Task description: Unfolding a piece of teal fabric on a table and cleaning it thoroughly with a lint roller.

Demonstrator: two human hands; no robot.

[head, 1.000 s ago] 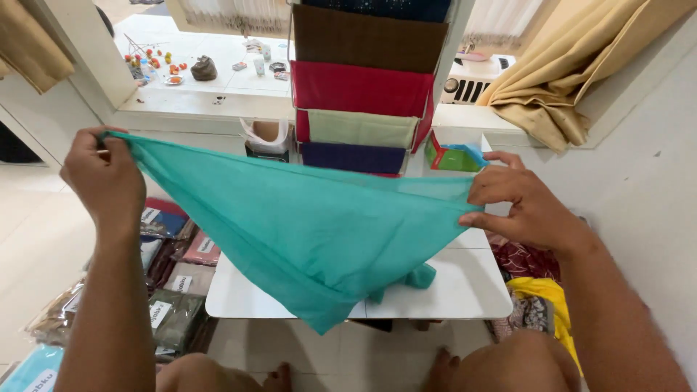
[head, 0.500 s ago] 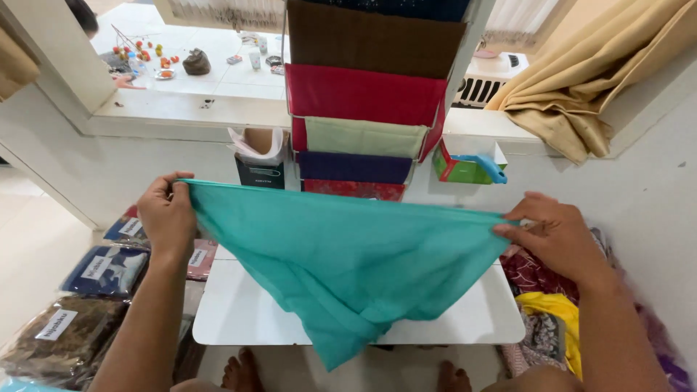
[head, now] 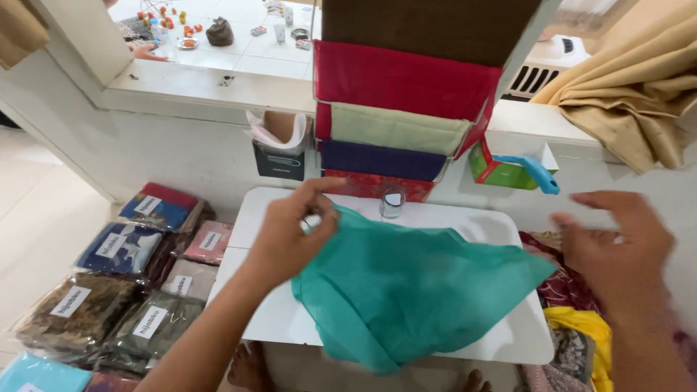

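While the left hand [head: 287, 236] pinches it, thin teal cloth [head: 414, 287] drapes triangular.

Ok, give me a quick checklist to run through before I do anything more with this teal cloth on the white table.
1. Left hand grips the teal cloth at its corner: ok.
2. Right hand on the cloth: not ok, open and off it.
3. Cloth lying flat: not ok, creased, lower edge over the table's front.
4. White table has bare room around the cloth: ok.
5. Small glass clear of the cloth: cannot tell, very close behind.
6. Packaged fabrics on the floor out of the way: ok.
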